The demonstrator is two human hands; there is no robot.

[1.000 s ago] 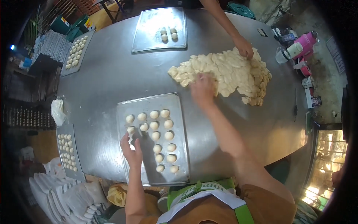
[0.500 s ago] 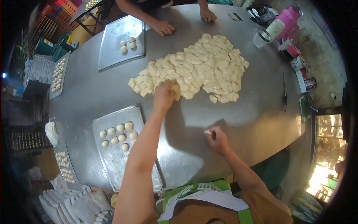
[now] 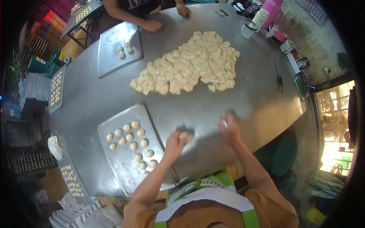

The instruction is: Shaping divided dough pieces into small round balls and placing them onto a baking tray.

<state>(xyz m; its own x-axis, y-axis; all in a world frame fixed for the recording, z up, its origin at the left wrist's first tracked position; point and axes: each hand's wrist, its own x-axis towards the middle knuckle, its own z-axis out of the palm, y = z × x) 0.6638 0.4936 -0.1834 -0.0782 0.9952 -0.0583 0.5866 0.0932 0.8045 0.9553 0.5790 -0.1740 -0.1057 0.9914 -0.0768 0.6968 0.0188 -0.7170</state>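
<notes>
My left hand (image 3: 175, 145) is closed around a piece of dough (image 3: 186, 137), low over the steel table (image 3: 197, 159) just right of the near tray. To its right, my right hand (image 3: 230, 128) is blurred, its fingers curled round a small pale bit that looks like dough. Beyond both hands spreads a wide heap of cut dough pieces (image 3: 190, 62), pale and packed edge to edge. Rows of round dough balls (image 3: 129, 136) sit on the metal baking tray (image 3: 114, 163) at my left, partly behind my left forearm.
Across the table another person's hand (image 3: 153, 26) rests near a second tray (image 3: 108, 57) with several dough balls. At the right lie a knife (image 3: 279, 76), a clear cup (image 3: 248, 29), a pale bottle (image 3: 260, 19) and a pink jug (image 3: 272, 11). Two narrower trays (image 3: 78, 180) (image 3: 57, 91) line the left edge.
My left hand has come back from the dough heap toward me, now holding a piece. My right hand has shifted slightly right and away. The whole view has also moved.
</notes>
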